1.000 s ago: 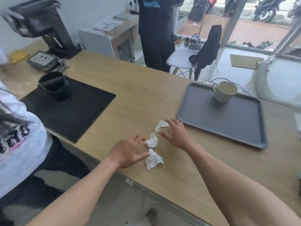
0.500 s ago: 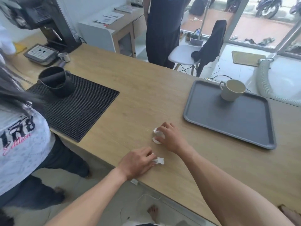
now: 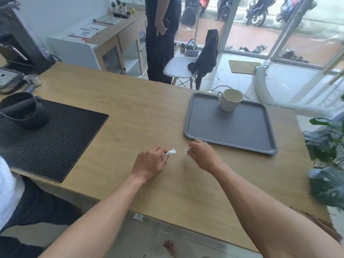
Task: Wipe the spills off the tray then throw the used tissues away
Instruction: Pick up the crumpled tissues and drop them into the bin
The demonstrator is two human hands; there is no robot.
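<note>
A grey tray [image 3: 242, 131] lies on the right side of the wooden table, and a cream mug [image 3: 230, 99] stands at its far edge. My left hand [image 3: 149, 163] is closed around a crumpled white tissue [image 3: 171, 152] that sticks out past the fingers. My right hand [image 3: 202, 154] is just off the tray's near left corner, closed on another white tissue [image 3: 188, 149], of which only a small bit shows. Both hands are held just above the tabletop.
A black rubber mat [image 3: 55, 138] with a black knock box [image 3: 24, 110] lies on the table's left. A coffee machine [image 3: 20, 41] stands at the far left. One person stands beyond the table [image 3: 162, 34], another at my left [image 3: 9, 192]. A plant [image 3: 329, 155] is at the right.
Three tissues lay loose on the table a second ago. Both hands have gathered them up and lifted, and the view has shifted.
</note>
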